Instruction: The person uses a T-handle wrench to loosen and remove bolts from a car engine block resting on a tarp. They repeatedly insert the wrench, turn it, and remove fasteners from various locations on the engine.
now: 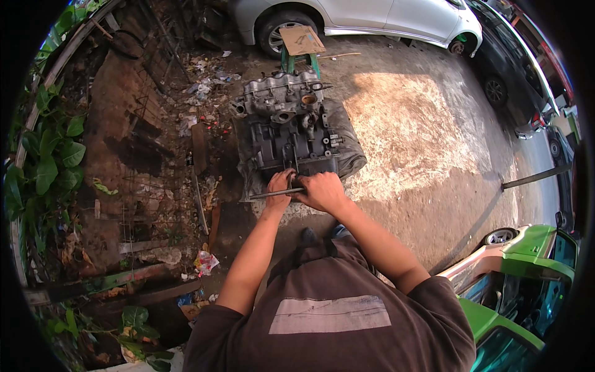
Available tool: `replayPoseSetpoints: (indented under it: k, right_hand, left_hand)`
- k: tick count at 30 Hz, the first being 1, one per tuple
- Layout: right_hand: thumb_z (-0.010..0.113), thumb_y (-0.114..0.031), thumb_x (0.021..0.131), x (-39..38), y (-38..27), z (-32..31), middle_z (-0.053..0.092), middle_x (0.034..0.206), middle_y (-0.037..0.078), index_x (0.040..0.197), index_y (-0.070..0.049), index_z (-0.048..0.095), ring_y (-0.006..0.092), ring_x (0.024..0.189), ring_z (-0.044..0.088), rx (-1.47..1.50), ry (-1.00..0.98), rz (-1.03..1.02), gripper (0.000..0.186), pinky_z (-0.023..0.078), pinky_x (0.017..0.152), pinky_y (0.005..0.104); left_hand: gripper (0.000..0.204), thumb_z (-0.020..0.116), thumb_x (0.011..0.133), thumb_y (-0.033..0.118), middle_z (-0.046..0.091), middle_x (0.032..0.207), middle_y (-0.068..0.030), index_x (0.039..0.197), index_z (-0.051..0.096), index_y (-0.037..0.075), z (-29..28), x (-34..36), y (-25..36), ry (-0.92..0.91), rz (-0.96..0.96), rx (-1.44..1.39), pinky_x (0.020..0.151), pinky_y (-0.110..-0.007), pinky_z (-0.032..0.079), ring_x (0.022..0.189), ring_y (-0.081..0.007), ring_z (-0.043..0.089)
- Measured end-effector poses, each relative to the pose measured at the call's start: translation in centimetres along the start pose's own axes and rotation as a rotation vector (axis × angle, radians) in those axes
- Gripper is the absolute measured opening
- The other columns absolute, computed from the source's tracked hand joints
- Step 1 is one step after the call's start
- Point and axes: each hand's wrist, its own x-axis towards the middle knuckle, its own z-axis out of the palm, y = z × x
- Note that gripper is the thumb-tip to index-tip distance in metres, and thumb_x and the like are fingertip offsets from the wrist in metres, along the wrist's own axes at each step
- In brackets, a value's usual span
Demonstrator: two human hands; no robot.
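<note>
An engine block [291, 139], dark below with a lighter grey aluminium top, sits on a dark sheet on the ground in front of me. My right hand [322, 191] is closed around the right end of a slim metal bar [263, 195], at the engine's near side. The bar runs leftward across my left hand [279, 186]. That hand's fingers are curled in close beside my right hand, against the near face of the block. What they grip is hidden, as is the bar's right end.
Behind the engine, a cardboard piece [301, 40] rests on a green stand [288, 62]. A silver car [359, 18] is beyond it. Litter and planks [199, 149] lie along the left. A green vehicle [527, 254] stands at the lower right, and a pole [536, 176] is at the right.
</note>
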Motion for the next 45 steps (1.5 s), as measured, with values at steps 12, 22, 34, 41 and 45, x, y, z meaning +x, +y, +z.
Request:
replayPoseSetpoints:
  k: [12,22,34,41,45]
  right_hand:
    - [0.061,-0.04,0.089,-1.2,-0.9,1.7,0.066,0.072,0.021,0.097,-0.006,0.067,0.0403,0.068,0.064,0.148,0.086,0.288,0.035,0.052,0.061,0.0489]
    - [0.059,-0.037,0.088,-1.2,-0.9,2.4,0.066,0.071,0.019,0.093,-0.003,0.067,0.0376,0.065,0.066,0.149,0.108,0.191,0.035,0.052,0.06,0.0473]
    - [0.061,-0.036,0.089,-1.0,-0.4,1.2,0.066,0.068,0.016,0.093,-0.012,0.07,0.035,0.061,0.064,0.248,0.169,0.065,0.026,0.051,0.054,0.0447]
    - [0.061,-0.033,0.089,0.8,1.4,0.9,0.067,0.071,0.015,0.094,-0.012,0.07,0.0361,0.063,0.064,0.313,0.192,0.165,0.023,0.05,0.055,0.045]
    - [0.062,-0.034,0.089,1.2,1.4,0.4,0.066,0.072,0.015,0.093,-0.01,0.069,0.0366,0.065,0.064,0.275,0.166,0.197,0.026,0.05,0.056,0.0458]
  left_hand:
    - [0.022,0.054,0.096,0.018,0.065,0.111,-0.015,0.112,0.064,0.006,0.4,1.2,0.5,-0.084,-0.125,0.0,0.089,-0.041,0.049,0.106,-0.0348,0.06]
    - [0.023,0.057,0.092,0.017,0.066,0.109,-0.0159,0.112,0.063,0.006,-0.3,1.0,0.7,-0.099,-0.131,-0.099,0.088,-0.039,0.05,0.102,-0.0328,0.063]
    - [0.029,0.055,0.096,0.027,0.061,0.11,-0.016,0.115,0.064,0.006,2.5,5.8,-3.0,-0.094,-0.122,0.163,0.094,-0.043,0.047,0.108,-0.0348,0.057]
    - [0.032,0.058,0.092,0.023,0.061,0.104,-0.0183,0.116,0.064,0.002,3.8,9.8,-5.5,-0.125,-0.112,0.337,0.089,-0.045,0.049,0.1,-0.0374,0.058]
    - [0.032,0.055,0.092,0.022,0.06,0.102,-0.0189,0.115,0.065,0.001,5.1,10.1,-6.9,-0.111,-0.067,0.343,0.089,-0.044,0.049,0.097,-0.037,0.058]
